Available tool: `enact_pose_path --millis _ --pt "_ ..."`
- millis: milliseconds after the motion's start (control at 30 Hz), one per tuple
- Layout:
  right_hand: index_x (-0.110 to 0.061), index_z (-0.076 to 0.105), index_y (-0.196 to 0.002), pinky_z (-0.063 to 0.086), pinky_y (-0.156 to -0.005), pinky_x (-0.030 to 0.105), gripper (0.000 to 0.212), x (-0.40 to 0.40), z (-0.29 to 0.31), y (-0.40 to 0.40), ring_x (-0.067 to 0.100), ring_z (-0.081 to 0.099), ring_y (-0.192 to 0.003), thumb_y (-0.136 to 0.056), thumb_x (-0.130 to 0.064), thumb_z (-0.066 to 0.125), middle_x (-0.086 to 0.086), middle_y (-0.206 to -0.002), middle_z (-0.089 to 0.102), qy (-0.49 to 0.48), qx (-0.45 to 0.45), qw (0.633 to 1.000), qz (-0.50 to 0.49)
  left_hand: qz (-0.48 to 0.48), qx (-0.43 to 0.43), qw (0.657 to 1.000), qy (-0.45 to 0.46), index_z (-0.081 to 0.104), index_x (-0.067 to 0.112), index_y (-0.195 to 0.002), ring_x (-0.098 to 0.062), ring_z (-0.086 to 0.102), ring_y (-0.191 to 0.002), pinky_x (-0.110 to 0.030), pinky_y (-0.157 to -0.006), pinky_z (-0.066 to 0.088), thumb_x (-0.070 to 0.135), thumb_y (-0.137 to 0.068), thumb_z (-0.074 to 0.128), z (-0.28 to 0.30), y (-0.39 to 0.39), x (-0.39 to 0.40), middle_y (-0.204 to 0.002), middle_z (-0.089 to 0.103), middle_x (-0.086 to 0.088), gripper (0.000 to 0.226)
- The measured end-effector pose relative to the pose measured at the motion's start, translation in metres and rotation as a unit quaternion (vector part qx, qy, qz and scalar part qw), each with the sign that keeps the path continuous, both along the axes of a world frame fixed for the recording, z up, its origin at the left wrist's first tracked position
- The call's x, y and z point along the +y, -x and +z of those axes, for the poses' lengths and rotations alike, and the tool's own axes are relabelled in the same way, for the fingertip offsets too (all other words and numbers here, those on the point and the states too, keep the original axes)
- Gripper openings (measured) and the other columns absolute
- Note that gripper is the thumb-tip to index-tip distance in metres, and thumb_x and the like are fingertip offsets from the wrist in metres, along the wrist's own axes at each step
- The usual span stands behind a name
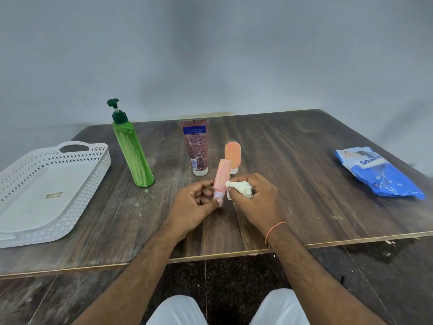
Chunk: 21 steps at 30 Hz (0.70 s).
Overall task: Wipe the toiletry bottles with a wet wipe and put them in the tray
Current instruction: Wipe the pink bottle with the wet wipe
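My left hand (195,205) grips the lower end of a small pink bottle (221,175), held upright above the table's middle. My right hand (254,195) clutches a crumpled white wet wipe (241,187) and presses it against the bottle's right side. Just behind stands an orange bottle (232,156) on its white cap. A reddish tube (195,146) stands cap-down to its left. Further left a tall green pump bottle (131,146) stands upright. The white perforated tray (91,174) lies at the far left with no bottles in it.
A blue wet-wipe pack (379,174) lies at the right side of the wooden table (293,184). The table's front edge runs just below my wrists. A grey wall stands behind the table. My knees show at the bottom.
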State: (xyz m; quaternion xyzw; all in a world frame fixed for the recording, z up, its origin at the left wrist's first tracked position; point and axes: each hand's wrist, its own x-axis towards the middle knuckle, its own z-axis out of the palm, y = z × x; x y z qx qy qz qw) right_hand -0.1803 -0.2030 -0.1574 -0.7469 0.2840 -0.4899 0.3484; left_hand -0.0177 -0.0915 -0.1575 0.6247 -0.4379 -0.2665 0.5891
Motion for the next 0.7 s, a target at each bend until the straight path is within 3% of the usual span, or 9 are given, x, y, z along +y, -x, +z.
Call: enact_pose_path --millis 200,300,433,600,700 --pt "-0.026 0.084 -0.094 0.049 -0.069 0.015 0.018 0.0009 -0.0007 0.0003 0.007 0.069 -0.085 -0.078 -0.02 0.09 -0.012 -0.091 0.071 0.033 0.039 0.999 0.002 0.02 0.005 1.0 0.015 0.071 0.032 -0.121 -0.02 0.073 -0.088 -0.039 -0.092 0.063 0.0 -0.084 0.086 0.003 0.0051 -0.0001 -0.102 0.08 -0.004 0.051" --pt "-0.028 0.084 -0.094 0.046 -0.07 0.01 0.019 -0.0002 -0.0007 -0.0001 0.004 0.069 -0.086 -0.078 -0.019 0.089 -0.012 -0.092 0.071 0.027 0.029 0.999 -0.022 0.017 -0.005 1.0 0.012 0.071 0.03 -0.122 -0.02 0.071 -0.086 -0.041 -0.092 0.063 0.0 -0.083 0.087 0.0027 0.0051 -0.0002 -0.1 0.08 -0.001 0.052" --pt "-0.025 0.084 -0.099 0.051 -0.07 0.016 0.02 0.002 0.0 0.0008 0.006 0.07 -0.086 -0.081 -0.022 0.09 -0.012 -0.094 0.07 0.047 0.025 0.999 0.006 0.016 -0.019 1.0 0.009 0.071 0.032 -0.122 -0.019 0.073 -0.086 -0.043 -0.091 0.064 0.002 -0.083 0.087 0.0033 0.0067 -0.0003 -0.1 0.08 0.003 0.051" --pt "-0.02 0.081 -0.095 0.055 -0.07 0.03 0.02 0.0039 -0.0025 0.002 0.008 0.069 -0.083 -0.079 -0.031 0.085 -0.011 -0.093 0.069 0.089 0.032 0.995 0.018 0.027 -0.025 0.999 0.01 0.071 0.028 -0.128 -0.03 0.075 -0.097 -0.049 -0.093 0.063 0.008 -0.082 0.089 -0.0005 0.0046 -0.0011 -0.103 0.08 0.0 0.052" --pt "-0.022 0.083 -0.101 0.053 -0.071 0.022 0.025 0.0079 -0.0007 0.002 0.003 0.066 -0.083 -0.084 -0.04 0.08 -0.017 -0.096 0.065 0.127 0.033 0.991 0.027 0.022 -0.025 0.999 0.017 0.071 0.027 -0.127 -0.035 0.075 -0.094 -0.052 -0.091 0.063 0.007 -0.083 0.088 -0.0007 0.0046 -0.0007 -0.103 0.08 -0.001 0.051"
